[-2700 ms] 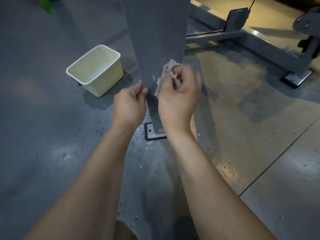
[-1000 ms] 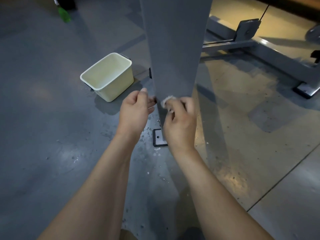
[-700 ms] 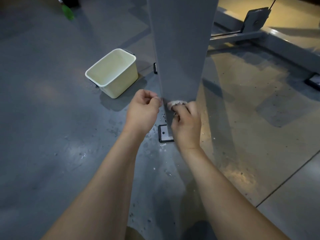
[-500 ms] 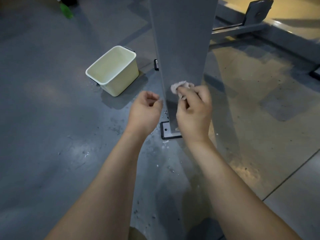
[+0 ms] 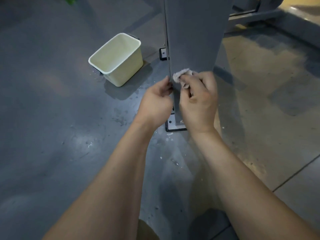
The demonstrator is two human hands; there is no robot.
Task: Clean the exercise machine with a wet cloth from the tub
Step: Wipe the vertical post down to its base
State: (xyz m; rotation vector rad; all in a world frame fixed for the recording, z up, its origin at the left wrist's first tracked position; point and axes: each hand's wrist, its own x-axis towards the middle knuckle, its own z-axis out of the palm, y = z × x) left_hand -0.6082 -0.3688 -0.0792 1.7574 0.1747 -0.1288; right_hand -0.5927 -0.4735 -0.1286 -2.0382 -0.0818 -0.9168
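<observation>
Cream tub [image 5: 125, 72] stood on floor [image 5: 52, 118], contents indiscernible. Right grip [image 5: 199, 99] clutched cloth [image 5: 181, 74] against machine upright [image 5: 194, 35]; left grip [image 5: 155, 101] curled at its edge, hold unclear

Grey floor [image 5: 52, 118]; cream tub [image 5: 129, 71]; machine footplate [image 5: 170, 126]

The floor [image 5: 43, 118] is smooth grey paint across the left and near side, dotted with pale specks and a damp patch [image 5: 119, 118]. A soft glare sits on it at the near left. To the right lies a tan stretch [image 5: 268, 80] under warm light, broken by dark shadows. A thin seam [image 5: 294, 174] crosses the near right, and a green object [image 5: 70, 0] shows at the far left edge.
</observation>
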